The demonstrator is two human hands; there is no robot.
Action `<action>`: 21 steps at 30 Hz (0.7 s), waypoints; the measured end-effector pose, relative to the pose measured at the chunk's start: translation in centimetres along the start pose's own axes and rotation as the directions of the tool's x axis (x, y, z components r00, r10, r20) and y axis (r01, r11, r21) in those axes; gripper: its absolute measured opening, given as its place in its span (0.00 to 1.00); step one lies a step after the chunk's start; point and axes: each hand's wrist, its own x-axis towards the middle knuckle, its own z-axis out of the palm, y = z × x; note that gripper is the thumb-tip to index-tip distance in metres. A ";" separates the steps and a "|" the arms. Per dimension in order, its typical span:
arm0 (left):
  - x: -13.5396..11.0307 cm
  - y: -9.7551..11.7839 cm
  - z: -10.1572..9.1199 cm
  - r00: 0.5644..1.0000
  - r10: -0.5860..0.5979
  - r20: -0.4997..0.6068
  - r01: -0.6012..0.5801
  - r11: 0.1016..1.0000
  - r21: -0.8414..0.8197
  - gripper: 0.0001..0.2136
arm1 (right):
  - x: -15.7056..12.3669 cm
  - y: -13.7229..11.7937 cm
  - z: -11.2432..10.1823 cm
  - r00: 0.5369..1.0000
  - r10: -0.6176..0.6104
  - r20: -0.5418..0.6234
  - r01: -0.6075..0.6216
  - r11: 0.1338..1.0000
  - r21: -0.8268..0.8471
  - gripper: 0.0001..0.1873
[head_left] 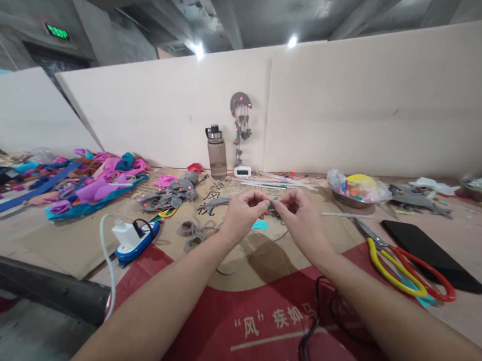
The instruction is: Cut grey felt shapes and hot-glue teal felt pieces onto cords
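Observation:
Both my hands are raised over the cardboard, fingertips nearly meeting. My left hand (245,216) pinches one side of a small dark grey piece (271,205), which looks like felt. On its other side, my right hand (301,217) pinches too. The fingers hide most of the piece. Below them lies a turquoise scrap (259,225). Loops of grey cord (193,236) rest left of my left hand. Behind them is a pile of grey felt shapes (170,195). A grey moon-shaped hanging ornament (242,122) with pink dots is against the back board.
Scissors (404,271) with yellow and red handles lie at right beside a black phone (430,252). A bottle (216,154) and small white clock (242,171) stand behind. A blue power strip (138,245) is at left. A metal bowl (345,199) holds bagged pieces. Colored scraps (97,188) cover the left.

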 end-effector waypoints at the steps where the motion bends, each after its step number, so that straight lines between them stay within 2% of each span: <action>1: 0.0 0.0 0.0 1.000 -0.015 0.002 0.015 1.000 -0.023 0.06 | 0.1 0.2 0.0 1.000 0.001 -0.004 0.000 1.000 0.027 0.13; 3: 0.1 -0.1 0.0 0.999 -0.042 0.009 0.043 0.997 -0.061 0.06 | 0.2 0.4 -0.1 1.000 0.008 0.027 -0.009 0.999 0.045 0.16; 7: 0.3 -0.6 0.0 0.995 -0.090 0.047 0.094 0.991 -0.097 0.06 | 0.2 0.2 -0.3 0.993 0.025 0.117 -0.026 1.000 0.013 0.13; 11: 0.5 -1.2 -0.1 0.981 -0.156 0.114 0.175 0.969 -0.175 0.07 | 0.3 -0.2 -0.4 0.993 0.050 0.106 -0.049 0.999 -0.017 0.12; 16: 0.7 -1.1 -0.3 0.941 -0.242 0.238 0.302 0.916 -0.263 0.12 | 0.5 0.1 -0.8 0.985 0.143 0.095 -0.137 0.988 -0.065 0.12; 18: 0.8 -0.9 -0.5 0.933 -0.284 0.223 0.336 0.909 -0.248 0.13 | 0.6 0.5 -0.8 0.979 0.179 0.092 -0.178 0.984 -0.018 0.12; 21: 1.1 -1.0 -1.0 0.946 -0.306 0.106 0.321 0.929 -0.184 0.08 | 0.7 1.0 -0.7 0.957 0.258 0.130 -0.276 0.950 0.145 0.15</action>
